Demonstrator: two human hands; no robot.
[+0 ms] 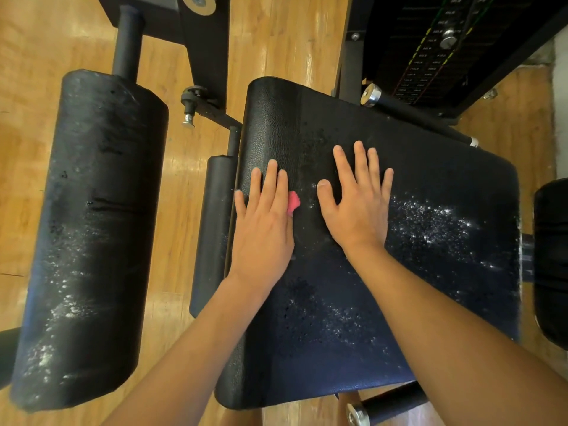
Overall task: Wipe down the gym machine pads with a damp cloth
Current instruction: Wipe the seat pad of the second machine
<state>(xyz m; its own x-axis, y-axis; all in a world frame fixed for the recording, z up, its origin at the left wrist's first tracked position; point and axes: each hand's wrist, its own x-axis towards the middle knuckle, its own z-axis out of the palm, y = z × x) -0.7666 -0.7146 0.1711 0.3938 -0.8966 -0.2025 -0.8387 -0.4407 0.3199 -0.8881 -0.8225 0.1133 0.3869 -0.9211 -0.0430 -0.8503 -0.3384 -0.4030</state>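
While the left hand (pixel 261 222), fingers straight, presses a pink cloth (pixel 293 202) flat on the black seat pad (pixel 430 179) at frame centre and the right hand (pixel 358 204) rests spread beside it, wiping appears mid-stroke; next move likely sweeps toward the white-speckled lower right, then the roller pad (pixel 92 226) at left.

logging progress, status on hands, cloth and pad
Left hand flat, pressing pink cloth onto seat pad. Right hand flat on pad, no cloth. White specks on pad's right side; nothing blocking.
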